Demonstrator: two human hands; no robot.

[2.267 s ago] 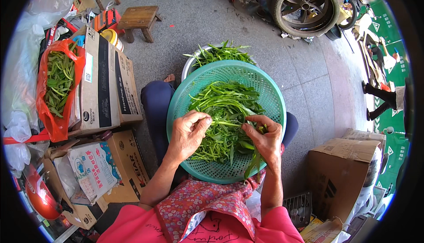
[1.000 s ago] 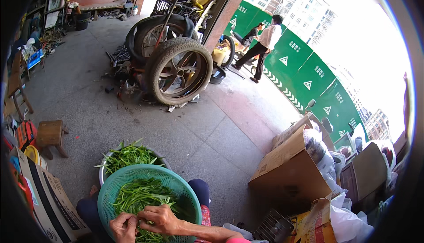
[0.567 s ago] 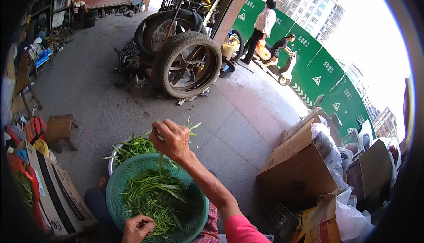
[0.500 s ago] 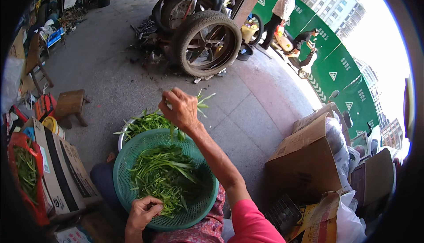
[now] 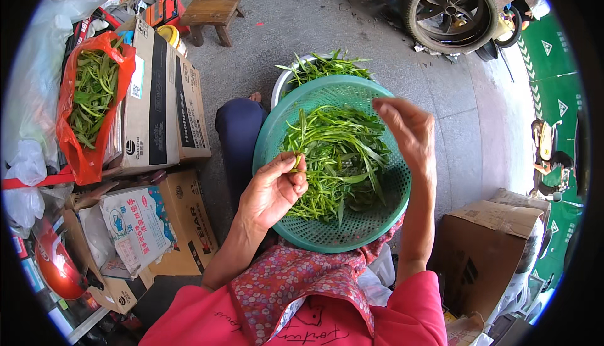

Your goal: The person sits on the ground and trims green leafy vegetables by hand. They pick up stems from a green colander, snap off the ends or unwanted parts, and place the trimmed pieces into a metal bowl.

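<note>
Green leafy stalks lie heaped in a round teal plastic colander basket, which rests on the person's lap, so both hands reach it easily. At the basket's left rim the left hand pinches one thin stalk between thumb and curled fingers. The right hand hovers over the right rim, fingers loosely spread and holding nothing. Beyond the far rim, a metal bowl holds more greens. At the left stand cardboard boxes and a red plastic bag of greens.
</note>
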